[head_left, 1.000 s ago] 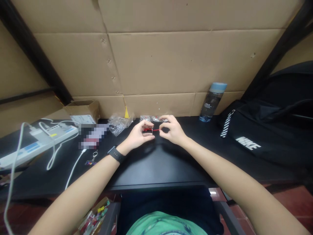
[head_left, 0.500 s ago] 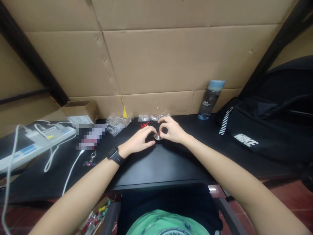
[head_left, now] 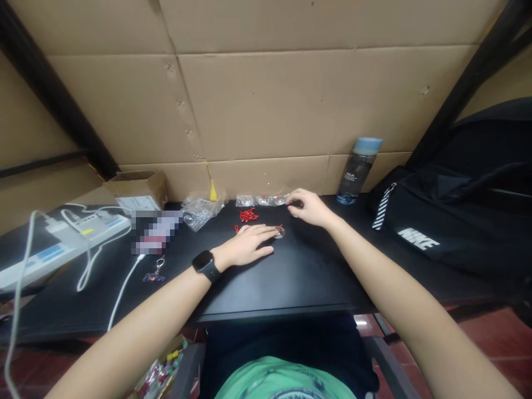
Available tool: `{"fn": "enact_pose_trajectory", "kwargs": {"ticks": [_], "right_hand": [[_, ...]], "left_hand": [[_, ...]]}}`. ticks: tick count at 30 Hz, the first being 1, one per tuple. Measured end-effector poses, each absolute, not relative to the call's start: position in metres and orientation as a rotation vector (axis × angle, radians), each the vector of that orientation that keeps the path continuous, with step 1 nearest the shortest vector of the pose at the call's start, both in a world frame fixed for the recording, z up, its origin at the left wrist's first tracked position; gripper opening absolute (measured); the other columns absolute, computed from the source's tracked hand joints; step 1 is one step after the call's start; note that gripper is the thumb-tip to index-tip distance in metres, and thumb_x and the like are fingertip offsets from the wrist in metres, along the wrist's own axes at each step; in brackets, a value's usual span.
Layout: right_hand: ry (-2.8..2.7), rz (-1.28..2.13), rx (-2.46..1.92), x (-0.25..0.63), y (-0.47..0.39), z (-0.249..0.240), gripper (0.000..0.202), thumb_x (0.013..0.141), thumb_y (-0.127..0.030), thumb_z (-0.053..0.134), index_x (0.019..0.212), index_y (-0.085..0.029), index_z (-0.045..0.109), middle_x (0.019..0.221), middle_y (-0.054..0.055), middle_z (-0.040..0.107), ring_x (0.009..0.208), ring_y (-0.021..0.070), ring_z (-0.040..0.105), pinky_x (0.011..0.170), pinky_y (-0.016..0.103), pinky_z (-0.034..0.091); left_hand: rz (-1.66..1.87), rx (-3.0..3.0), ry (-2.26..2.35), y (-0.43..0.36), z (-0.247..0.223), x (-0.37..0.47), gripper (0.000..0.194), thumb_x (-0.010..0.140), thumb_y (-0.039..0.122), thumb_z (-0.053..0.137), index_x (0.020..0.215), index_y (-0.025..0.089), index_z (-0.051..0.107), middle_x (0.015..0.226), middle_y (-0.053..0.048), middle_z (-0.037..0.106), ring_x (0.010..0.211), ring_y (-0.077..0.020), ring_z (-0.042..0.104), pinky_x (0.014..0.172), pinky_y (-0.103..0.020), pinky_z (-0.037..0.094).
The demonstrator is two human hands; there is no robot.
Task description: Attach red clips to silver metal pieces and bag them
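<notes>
My left hand (head_left: 251, 244) lies low over the black table with its fingers stretched out. Its fingertips rest on or just above a small shiny round metal piece (head_left: 280, 233) with a bit of red cord on it. Beyond that hand is a small pile of red cords (head_left: 248, 215), and one loose red cord loop (head_left: 236, 228) shows by the knuckles. My right hand (head_left: 306, 206) is at the right end of a row of small clear plastic packets (head_left: 266, 200). Its fingers are curved, thumb and forefinger a little apart; whether they touch the last packet I cannot tell.
Crumpled clear plastic (head_left: 201, 213) and a small carton (head_left: 139, 188) stand back left. Nearer are a power strip (head_left: 62, 249), white cables and a keyring (head_left: 155, 274). A water bottle (head_left: 355, 172) and a black bag (head_left: 440, 221) are on the right. Cardboard (head_left: 266, 111) walls the back.
My right hand has let go of the round metal piece and moved right and away, to the packets. My left hand has slid right and flattened over the metal piece, uncovering the red cords.
</notes>
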State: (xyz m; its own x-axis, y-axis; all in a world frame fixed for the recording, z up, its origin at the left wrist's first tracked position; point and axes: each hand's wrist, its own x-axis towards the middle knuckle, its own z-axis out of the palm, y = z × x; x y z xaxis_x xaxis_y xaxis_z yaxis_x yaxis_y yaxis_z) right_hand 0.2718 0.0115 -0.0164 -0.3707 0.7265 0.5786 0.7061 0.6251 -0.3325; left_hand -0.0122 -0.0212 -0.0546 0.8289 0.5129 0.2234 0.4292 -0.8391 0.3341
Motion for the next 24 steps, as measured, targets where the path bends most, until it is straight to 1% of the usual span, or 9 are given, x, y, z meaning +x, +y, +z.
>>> {"fn": "enact_pose_trajectory", "kwargs": {"ticks": [2,4,10,12,14,16,18,22,24], "right_hand": [[-2.096,0.033,-1.275,0.295,0.018,-0.015,0.016,0.081,-0.018,0.070,0.096,-0.020,0.076,0.100,0.006,0.072,0.090,0.0216,0.067,0.086,0.037,0.055],[-2.092,0.053,-1.412,0.313,0.024,-0.018,0.021,0.077,-0.019,0.076,0.099,-0.020,0.077,0.100,0.007,0.074,0.089,0.0228,0.068,0.086,0.038,0.056],[-2.076,0.299,-1.510,0.325,0.034,-0.043,0.045,0.076,-0.031,0.084,0.119,-0.020,0.073,0.119,0.011,0.075,0.104,0.0275,0.073,0.097,0.044,0.056],[-2.052,0.343,-1.478,0.323,0.037,-0.049,0.054,0.074,-0.031,0.085,0.125,-0.020,0.070,0.120,0.011,0.075,0.106,0.0264,0.073,0.100,0.043,0.056],[-2.016,0.375,-1.459,0.324,0.039,-0.052,0.062,0.071,-0.032,0.088,0.129,-0.020,0.068,0.116,0.010,0.076,0.104,0.0250,0.074,0.099,0.041,0.056],[-2.009,0.390,-1.434,0.325,0.041,-0.054,0.062,0.070,-0.032,0.089,0.128,-0.021,0.068,0.112,0.009,0.078,0.103,0.0242,0.074,0.100,0.041,0.056],[-2.020,0.387,-1.403,0.326,0.042,-0.055,0.057,0.071,-0.032,0.088,0.124,-0.021,0.071,0.111,0.008,0.078,0.103,0.0240,0.074,0.099,0.040,0.055],[-2.032,0.402,-1.351,0.325,0.045,-0.057,0.051,0.070,-0.029,0.087,0.118,-0.021,0.074,0.112,0.008,0.077,0.102,0.0235,0.074,0.097,0.038,0.056],[-2.042,0.411,-1.342,0.324,0.045,-0.058,0.046,0.071,-0.029,0.087,0.115,-0.021,0.075,0.110,0.008,0.078,0.100,0.0232,0.074,0.095,0.038,0.057]], "left_hand": [[0.459,2.737,0.731,-0.021,-0.056,-0.012,0.054,0.102,0.050,0.048,0.154,0.039,0.042,0.159,-0.006,0.045,0.147,-0.0340,0.038,0.119,-0.056,0.026],[0.482,2.725,0.752,-0.019,-0.059,-0.011,0.054,0.101,0.051,0.049,0.153,0.038,0.043,0.158,-0.006,0.046,0.146,-0.0346,0.038,0.119,-0.056,0.026],[0.473,2.739,0.810,-0.009,-0.064,-0.002,0.056,0.101,0.054,0.048,0.153,0.035,0.044,0.161,-0.007,0.042,0.148,-0.0382,0.032,0.118,-0.058,0.022],[0.503,2.787,0.829,-0.006,-0.058,-0.002,0.053,0.100,0.052,0.050,0.150,0.034,0.047,0.157,-0.008,0.047,0.147,-0.0364,0.035,0.117,-0.056,0.023],[0.608,2.821,0.909,-0.001,-0.049,-0.009,0.045,0.098,0.049,0.056,0.139,0.031,0.058,0.146,-0.009,0.058,0.141,-0.0345,0.042,0.115,-0.054,0.027],[0.732,2.820,1.064,0.005,-0.040,-0.024,0.033,0.095,0.045,0.061,0.122,0.027,0.068,0.130,-0.009,0.067,0.130,-0.0337,0.051,0.110,-0.052,0.032],[0.782,2.792,1.205,0.013,-0.033,-0.043,0.027,0.093,0.044,0.063,0.110,0.026,0.072,0.119,-0.009,0.069,0.119,-0.0328,0.056,0.105,-0.050,0.037],[0.589,2.754,1.198,0.026,-0.032,-0.076,0.041,0.085,0.051,0.071,0.117,0.025,0.071,0.116,-0.009,0.070,0.109,-0.0296,0.062,0.097,-0.041,0.045],[0.502,2.741,1.153,0.031,-0.035,-0.083,0.044,0.083,0.050,0.073,0.120,0.025,0.071,0.116,-0.008,0.070,0.107,-0.0289,0.064,0.096,-0.039,0.047]]}}
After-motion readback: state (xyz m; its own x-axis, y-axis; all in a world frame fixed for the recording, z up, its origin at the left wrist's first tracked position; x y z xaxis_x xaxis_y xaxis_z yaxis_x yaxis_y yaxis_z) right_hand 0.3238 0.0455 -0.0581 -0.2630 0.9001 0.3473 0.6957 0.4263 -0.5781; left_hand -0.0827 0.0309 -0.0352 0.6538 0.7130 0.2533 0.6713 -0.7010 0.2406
